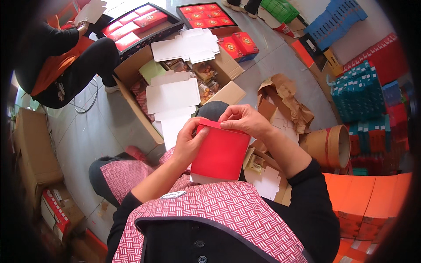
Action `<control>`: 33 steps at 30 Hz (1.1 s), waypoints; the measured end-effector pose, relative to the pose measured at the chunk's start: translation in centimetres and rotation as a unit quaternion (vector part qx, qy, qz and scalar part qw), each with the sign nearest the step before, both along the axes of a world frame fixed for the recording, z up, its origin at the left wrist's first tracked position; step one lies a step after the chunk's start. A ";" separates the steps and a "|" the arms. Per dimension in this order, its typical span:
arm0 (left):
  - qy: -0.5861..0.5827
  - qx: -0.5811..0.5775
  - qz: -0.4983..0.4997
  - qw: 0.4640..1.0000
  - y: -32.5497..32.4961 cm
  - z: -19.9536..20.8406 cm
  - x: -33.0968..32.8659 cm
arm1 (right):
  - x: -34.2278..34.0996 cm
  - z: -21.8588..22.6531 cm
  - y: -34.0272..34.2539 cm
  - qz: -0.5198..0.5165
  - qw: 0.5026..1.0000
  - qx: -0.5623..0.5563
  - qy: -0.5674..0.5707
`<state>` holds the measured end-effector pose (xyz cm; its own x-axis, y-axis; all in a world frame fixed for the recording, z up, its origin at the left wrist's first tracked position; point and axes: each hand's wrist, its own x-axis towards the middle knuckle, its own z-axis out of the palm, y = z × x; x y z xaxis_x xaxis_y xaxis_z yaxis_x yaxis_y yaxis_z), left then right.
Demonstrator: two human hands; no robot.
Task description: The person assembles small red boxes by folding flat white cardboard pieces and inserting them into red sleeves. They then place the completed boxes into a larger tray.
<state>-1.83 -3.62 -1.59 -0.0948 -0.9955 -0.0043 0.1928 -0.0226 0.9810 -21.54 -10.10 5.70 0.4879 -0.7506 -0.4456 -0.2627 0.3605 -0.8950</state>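
A red cardboard box (220, 153) is between my two hands, just above my lap, with a white edge showing at its lower side. My left hand (190, 138) grips the box's upper left corner, thumb on the red face and fingers behind. At the upper right, my right hand (245, 120) pinches the narrow red flap along the top edge. Beyond my hands lie unfolded white box blanks (172, 95), printed side down, across an open carton (137, 111). Small wrapped food packets (206, 90) show inside that carton.
Another person (66, 57) sits at the far left. Trays of red boxes (206, 16) stand at the back. Crumpled brown paper (291, 98) and a cardboard drum (329, 147) are to the right, near stacked orange boxes (372, 201) and teal boxes (357, 94).
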 end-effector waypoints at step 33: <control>0.118 0.014 -0.036 0.992 0.9 -0.7 -0.6 | -0.8 -1.0 1.0 0.060 0.983 -0.173 -0.020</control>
